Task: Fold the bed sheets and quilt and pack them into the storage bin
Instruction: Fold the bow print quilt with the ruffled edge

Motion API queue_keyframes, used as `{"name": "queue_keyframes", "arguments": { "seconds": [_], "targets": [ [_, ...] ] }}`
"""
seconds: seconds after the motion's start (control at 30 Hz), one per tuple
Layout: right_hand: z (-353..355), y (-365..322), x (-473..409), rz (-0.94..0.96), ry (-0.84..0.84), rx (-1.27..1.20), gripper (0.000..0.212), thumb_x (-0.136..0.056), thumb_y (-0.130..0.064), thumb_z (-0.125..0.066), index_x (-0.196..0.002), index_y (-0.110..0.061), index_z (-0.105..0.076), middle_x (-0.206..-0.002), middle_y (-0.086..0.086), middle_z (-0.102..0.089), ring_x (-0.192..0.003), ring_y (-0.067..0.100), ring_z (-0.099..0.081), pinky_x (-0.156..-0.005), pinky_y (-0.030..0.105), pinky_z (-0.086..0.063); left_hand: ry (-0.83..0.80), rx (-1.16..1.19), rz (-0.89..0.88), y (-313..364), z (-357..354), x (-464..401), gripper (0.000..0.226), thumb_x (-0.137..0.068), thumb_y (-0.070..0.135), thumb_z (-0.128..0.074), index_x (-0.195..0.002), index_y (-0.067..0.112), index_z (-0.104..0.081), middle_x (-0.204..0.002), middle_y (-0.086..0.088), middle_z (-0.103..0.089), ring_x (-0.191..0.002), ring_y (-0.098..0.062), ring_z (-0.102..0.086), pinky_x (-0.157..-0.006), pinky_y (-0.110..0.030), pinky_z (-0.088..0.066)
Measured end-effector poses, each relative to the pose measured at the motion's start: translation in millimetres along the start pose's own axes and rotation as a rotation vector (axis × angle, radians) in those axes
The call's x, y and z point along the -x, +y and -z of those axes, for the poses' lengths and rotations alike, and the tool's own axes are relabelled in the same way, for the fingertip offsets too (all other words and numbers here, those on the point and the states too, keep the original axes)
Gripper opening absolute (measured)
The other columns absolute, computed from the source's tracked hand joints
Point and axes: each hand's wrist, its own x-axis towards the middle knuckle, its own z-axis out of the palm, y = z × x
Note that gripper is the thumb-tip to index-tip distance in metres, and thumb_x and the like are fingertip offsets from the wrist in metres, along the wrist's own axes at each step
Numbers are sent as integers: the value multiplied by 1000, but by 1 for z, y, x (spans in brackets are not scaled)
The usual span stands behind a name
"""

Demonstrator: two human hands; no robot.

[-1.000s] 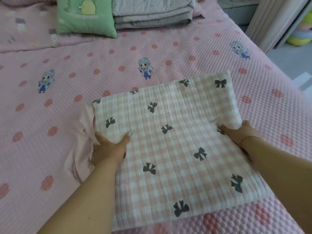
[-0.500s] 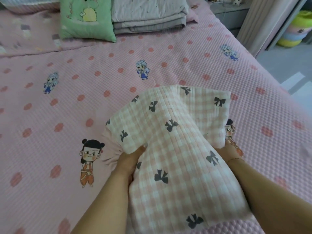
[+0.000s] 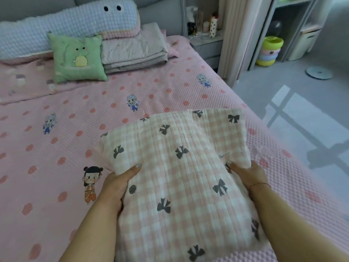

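Nearest, a folded pink-and-white checked quilt (image 3: 181, 178) printed with dark bows, held up over the near edge of the bed (image 3: 56, 148), its far end drooping toward the pink dotted cover. Gripped on its left edge by the left hand (image 3: 115, 186), thumb laid flat on top of the fabric, the other fingers tucked underneath and hidden. Gripped on its right edge by the right hand (image 3: 249, 176), thumb pressing the top near a small line of printed script, remaining fingers out of sight below the cloth — whether spread or bunched cannot be told. A thin red cord (image 3: 259, 184) round the right wrist. Just left of the left hand, flat on the cover, a printed cartoon child (image 3: 91, 183) in orange. Farther out, small blue printed figures (image 3: 133, 103) scattered among the dots. At the head of the bed, a green dinosaur cushion (image 3: 77, 57) leaning against a long pale-blue bolster (image 3: 66, 25) with two black eyes, and right beside the cushion a grey folded blanket stack (image 3: 132, 52). Beyond the bed's far corner, a cluttered bedside stand (image 3: 204, 37) — its contents too small to name — then a pale curtain (image 3: 236, 35). On the grey floor to the right, a stacked ring toy (image 3: 269, 52), probably plastic, by a shelving unit (image 3: 302, 25), and a flat round disc (image 3: 319, 72).
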Motion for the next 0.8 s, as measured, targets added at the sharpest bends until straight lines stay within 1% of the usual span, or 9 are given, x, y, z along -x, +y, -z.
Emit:
{"name": "queue_keyframes", "arguments": {
  "seconds": [0.1,0.2,0.27,0.33,0.4,0.47,0.6,0.73,0.8],
  "targets": [
    [36,-6,24,28,16,-90,48,-71,-40,-78,-107,-15,-59,-92,2,-61,-82,23,-57,-77,31,-46,-30,-4,-27,17,-15,37,63,-54,35,-88,-109,11,-69,-97,-10,-74,-90,-30,-70,-87,-52,-54],
    [71,-6,46,62,33,-184,46,-72,-36,-79,-108,-16,-58,-93,1,-59,-85,22,-56,-80,30,-45,-55,-12,-63,25,-30,71,63,-55,34,-87,-111,11,-69,-96,-11,-74,-89,-29,-71,-85,-51,-55],
    [93,-3,60,73,40,-254,37,-74,-31,-79,-101,-20,-56,-89,0,-59,-80,20,-57,-77,28,-44,-69,-21,-83,29,-40,90,61,-58,33,-86,-112,10,-68,-97,-11,-74,-90,-30,-70,-84,-50,-55],
    [114,3,74,65,46,-320,34,-73,-28,-79,-97,-19,-57,-86,0,-61,-74,17,-58,-73,27,-45,-101,-35,-96,31,-49,108,62,-57,33,-86,-112,10,-68,-97,-12,-74,-91,-31,-70,-85,-52,-54],
    [132,13,84,41,61,-376,36,-71,-29,-81,-99,-17,-61,-86,0,-65,-76,18,-61,-71,26,-47,-134,-53,-102,32,-58,123,63,-55,34,-86,-110,10,-68,-98,-12,-74,-91,-32,-69,-87,-54,-53],
    [151,24,97,18,85,-431,36,-71,-27,-81,-100,-16,-63,-81,-2,-65,-74,15,-62,-62,23,-46,-176,-65,-112,33,-69,138,62,-56,34,-87,-109,10,-68,-98,-12,-74,-92,-32,-69,-88,-54,-52],
    [181,45,122,-4,150,-524,29,-74,-21,-79,-98,-13,-64,-75,-5,-64,-68,10,-60,-53,20,-41,-281,-91,-111,32,-90,157,55,-62,30,-84,-110,7,-69,-94,-13,-75,-88,-32,-71,-80,-48,-56],
    [209,71,157,-9,288,-568,29,-75,-21,-78,-98,-12,-64,-82,1,-66,-70,10,-60,-55,20,-42,-421,-135,-107,28,-112,172,55,-63,29,-84,-111,7,-69,-94,-13,-75,-88,-32,-71,-74,-44,-57],
    [223,87,177,-14,358,-585,32,-73,-24,-79,-99,-9,-66,-88,4,-68,-73,13,-62,-59,22,-47,-499,-167,-110,25,-124,182,54,-64,28,-84,-111,7,-69,-95,-12,-75,-87,-31,-71,-70,-40,-58]
  ]
}}
